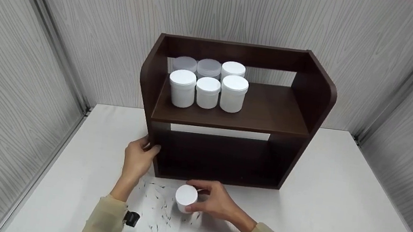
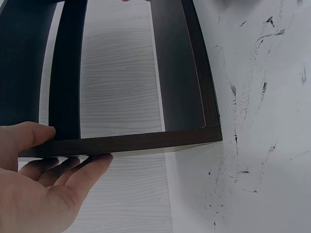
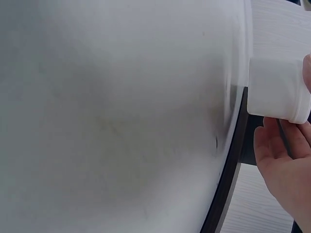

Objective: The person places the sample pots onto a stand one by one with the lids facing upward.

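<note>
My left hand grips the left side panel of a dark brown two-tier shelf. In the left wrist view the thumb of that hand lies on one face of the panel, with the other fingers against the opposite face. A small white jar with a lid is between the thumb and fingers of my right hand, in front of the shelf's lower edge. The right wrist view shows the jar's smooth side; whether its base touches the table cannot be told.
Several lidded jars stand in two rows on the upper tier's left part, among them a white front jar and a greyish back jar. Dark scuff marks streak the white table. Grey wood-patterned walls enclose it.
</note>
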### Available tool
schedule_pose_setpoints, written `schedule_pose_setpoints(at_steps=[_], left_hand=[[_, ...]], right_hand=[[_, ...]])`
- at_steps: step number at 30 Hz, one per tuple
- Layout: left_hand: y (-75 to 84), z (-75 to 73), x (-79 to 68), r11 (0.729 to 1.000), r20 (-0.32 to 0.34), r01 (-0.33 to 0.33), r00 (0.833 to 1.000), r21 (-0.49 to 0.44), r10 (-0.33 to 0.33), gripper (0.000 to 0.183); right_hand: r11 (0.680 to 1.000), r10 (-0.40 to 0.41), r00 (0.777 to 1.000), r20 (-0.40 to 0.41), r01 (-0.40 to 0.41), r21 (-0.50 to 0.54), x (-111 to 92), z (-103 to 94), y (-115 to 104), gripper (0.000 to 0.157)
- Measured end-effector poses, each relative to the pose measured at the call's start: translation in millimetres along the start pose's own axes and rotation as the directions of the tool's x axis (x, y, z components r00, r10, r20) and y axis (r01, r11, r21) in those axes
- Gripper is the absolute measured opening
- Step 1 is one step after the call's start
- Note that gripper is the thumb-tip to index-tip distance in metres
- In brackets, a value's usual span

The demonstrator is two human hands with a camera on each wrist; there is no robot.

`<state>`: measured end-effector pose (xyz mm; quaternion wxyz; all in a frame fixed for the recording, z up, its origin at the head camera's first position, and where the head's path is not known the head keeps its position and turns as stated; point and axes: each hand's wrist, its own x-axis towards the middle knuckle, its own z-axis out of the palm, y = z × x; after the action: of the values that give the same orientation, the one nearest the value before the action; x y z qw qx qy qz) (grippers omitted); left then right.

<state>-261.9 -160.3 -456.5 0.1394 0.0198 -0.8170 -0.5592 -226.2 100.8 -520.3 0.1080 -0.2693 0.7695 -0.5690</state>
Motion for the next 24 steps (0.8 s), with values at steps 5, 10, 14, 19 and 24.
schedule_pose_setpoints(at_steps=[5, 10, 14, 19, 24], left_hand=[[0.8, 0.0, -0.7, 1.000, -0.002, -0.006, 1.000, 0.000, 0.006, 0.054], [0.5, 0.3, -0.5, 1.000, 0.001, -0.018, 1.000, 0.010, 0.018, 0.054], [0.5, 0.3, -0.4, 0.999, 0.001, -0.025, 1.000, 0.032, 0.025, 0.053], [1.6, 0.4, -0.4, 1.000, -0.007, -0.013, 1.000, 0.026, 0.013, 0.053], [2.0, 0.1, -0.8, 1.000, -0.004, -0.006, 1.000, 0.013, 0.006, 0.053]], right_hand=[[0.999, -0.015, 1.000, 0.003, 0.015, 0.043, -5.4, -5.8, -2.5, 0.066], [0.997, -0.006, 1.000, 0.003, 0.006, 0.075, -11.9, -12.0, -8.8, 0.065], [0.996, 0.005, 1.000, 0.001, -0.005, 0.093, -16.3, -16.5, -13.6, 0.064], [0.994, 0.028, 1.000, -0.006, -0.027, 0.109, -21.3, -21.7, -20.3, 0.064], [0.994, 0.037, 0.999, -0.003, -0.036, 0.107, -25.7, -28.6, -29.7, 0.066]])
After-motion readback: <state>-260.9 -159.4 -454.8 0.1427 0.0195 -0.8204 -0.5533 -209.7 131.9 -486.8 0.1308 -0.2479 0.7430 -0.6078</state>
